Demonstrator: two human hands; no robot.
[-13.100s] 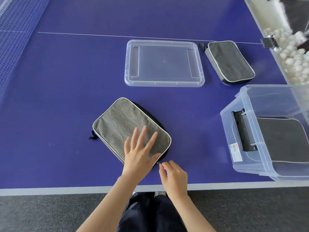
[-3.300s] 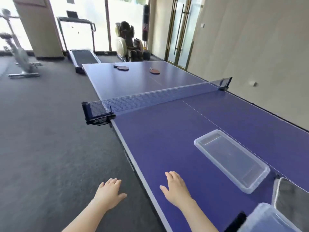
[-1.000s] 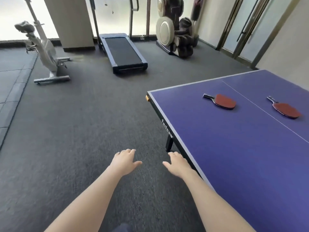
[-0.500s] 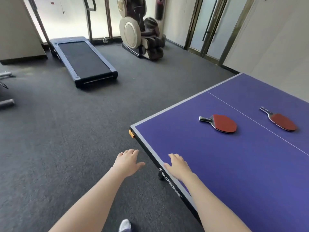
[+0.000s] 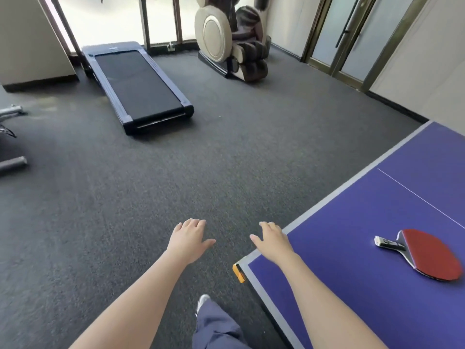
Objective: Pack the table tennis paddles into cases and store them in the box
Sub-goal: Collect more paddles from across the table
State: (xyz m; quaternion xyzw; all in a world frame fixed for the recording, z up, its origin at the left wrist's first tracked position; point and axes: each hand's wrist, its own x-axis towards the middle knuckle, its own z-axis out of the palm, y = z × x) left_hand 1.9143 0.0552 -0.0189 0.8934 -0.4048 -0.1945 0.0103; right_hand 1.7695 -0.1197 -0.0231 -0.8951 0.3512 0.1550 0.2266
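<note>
Far left edge: metal legs of some exercise frame (image 5: 10,137), mostly cut off by the picture's border. Behind it, a beige pillar (image 5: 30,41) with a dark base strip.

Left of centre, far side of the room: a flat treadmill (image 5: 137,85), black belt, dark blue frame, lying on the grey carpet (image 5: 100,222) and angled toward the windows. Right of it, a beige and brown massage chair (image 5: 231,39) stands near the glass. Tall glass doors (image 5: 352,36) with dark frames follow along the right wall.

Foreground, centre: left hand (image 5: 188,241) held out over the carpet, palm down, fingers loosely spread, holding nothing and touching nothing. Forearm bare. Below and between the arms, a leg in blue-grey trousers (image 5: 219,328) with a light shoe (image 5: 202,301) forward on the carpet.

Just right of that: right hand (image 5: 273,241), palm down, fingers loosely spread, empty. It sits over the corner of the bench (image 5: 352,298), a blue table-tennis surface with a grey edge band; contact with the edge cannot be told. An orange corner guard (image 5: 238,273) shows at the nearest corner, below the wrist.

Right: one red-faced paddle (image 5: 427,255) lies flat on the bench, handle pointing left toward the right hand, well apart from it. A thin white line (image 5: 422,199) crosses the blue surface beyond the paddle. No case or box in view.
</note>
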